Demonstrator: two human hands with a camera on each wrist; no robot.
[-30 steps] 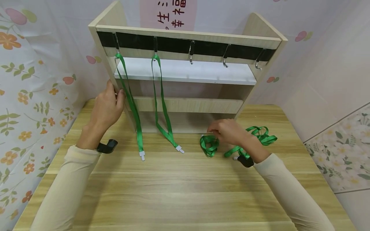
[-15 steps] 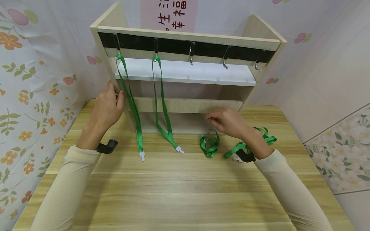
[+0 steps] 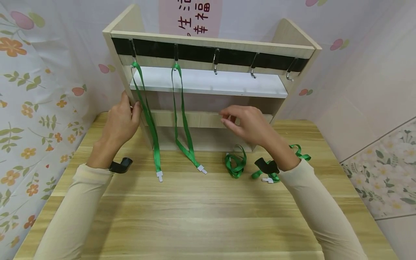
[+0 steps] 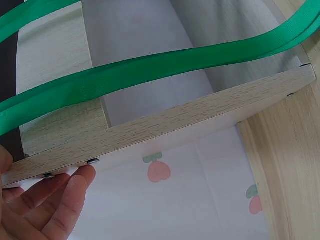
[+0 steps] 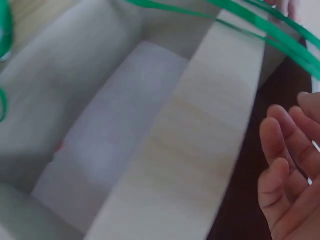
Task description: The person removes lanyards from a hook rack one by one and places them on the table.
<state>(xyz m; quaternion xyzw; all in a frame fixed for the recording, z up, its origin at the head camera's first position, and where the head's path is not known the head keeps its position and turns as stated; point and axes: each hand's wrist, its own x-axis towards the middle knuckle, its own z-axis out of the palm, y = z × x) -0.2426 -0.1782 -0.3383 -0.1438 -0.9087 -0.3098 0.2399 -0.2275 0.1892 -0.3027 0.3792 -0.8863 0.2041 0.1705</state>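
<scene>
My empty right hand (image 3: 248, 122), fingers loosely bent, rises before the rack (image 3: 204, 120), leaving the green coil (image 3: 239, 168) unhung; my left hand (image 3: 121, 117) grips the rack's side.

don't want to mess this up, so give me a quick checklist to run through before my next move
1. Rack held: ok, the left hand grips its left side.
2. Two leftmost hooks in use: ok, a green lanyard hangs from each.
3. Third hook free: ok, nothing hangs on it.
4. Right hand free: ok, nothing shows in its fingers.
5. Coiled lanyard opened out: not ok, it lies looped on the table.
6. Lanyards in the heap counted: cannot tell, the right forearm hides part.
</scene>
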